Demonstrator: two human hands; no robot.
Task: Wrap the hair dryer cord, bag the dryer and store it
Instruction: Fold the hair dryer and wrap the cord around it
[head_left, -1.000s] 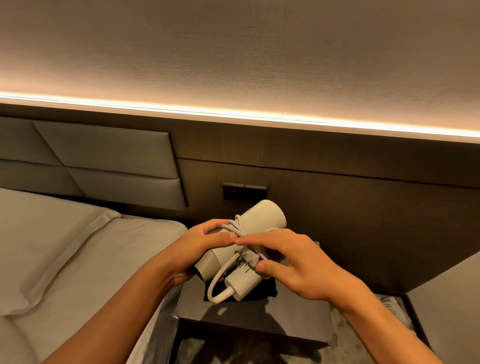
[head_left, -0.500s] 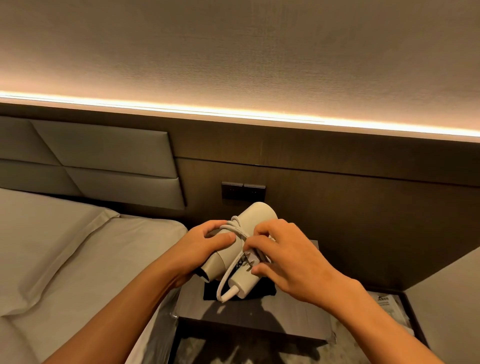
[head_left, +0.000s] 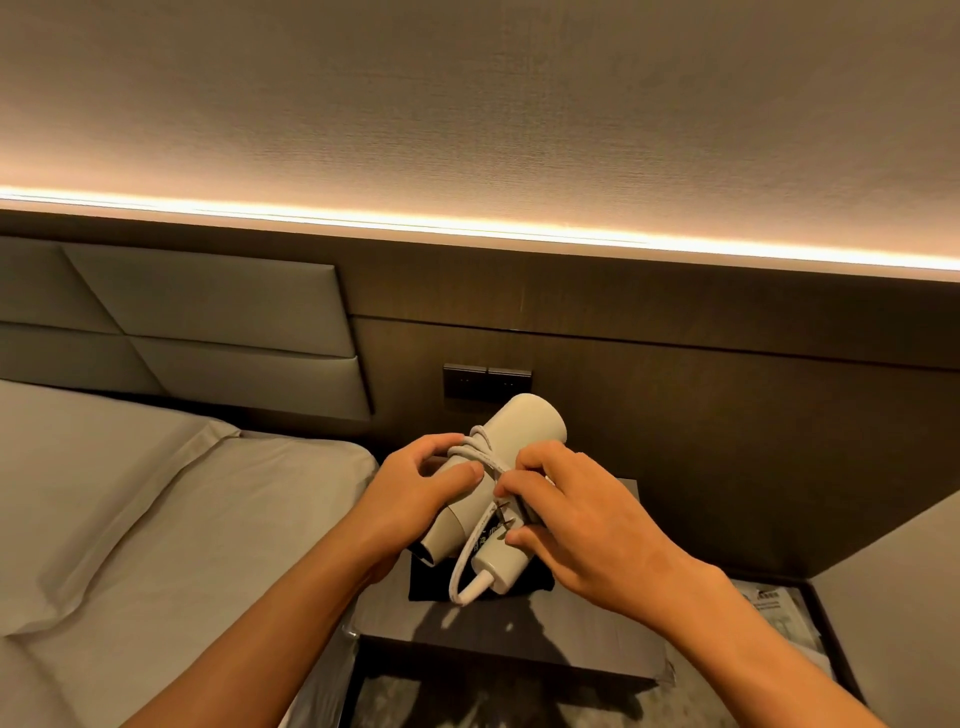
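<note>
I hold a cream-white hair dryer (head_left: 527, 428) above the nightstand, its folded handle (head_left: 501, 561) pointing toward me. My left hand (head_left: 415, 486) grips the barrel from the left. The white cord (head_left: 483, 452) is wound around the barrel, and one loop (head_left: 460, 569) hangs down past the handle's end. My right hand (head_left: 566, 509) pinches the cord and the plug, whose metal prongs (head_left: 501, 517) show under my fingers. A black bag (head_left: 431, 577) lies flat on the nightstand beneath the dryer.
The dark nightstand (head_left: 519, 634) juts from a wood wall panel with a switch plate (head_left: 485, 382). A bed with grey pillows (head_left: 104, 493) lies left. Printed paper (head_left: 779, 618) lies on the floor at right, beside a grey surface (head_left: 909, 597).
The dryer has tilted more upright and shifted slightly left. My right fingers have curled from a stretched-out pose down onto the plug and cord. The hanging loop has grown smaller.
</note>
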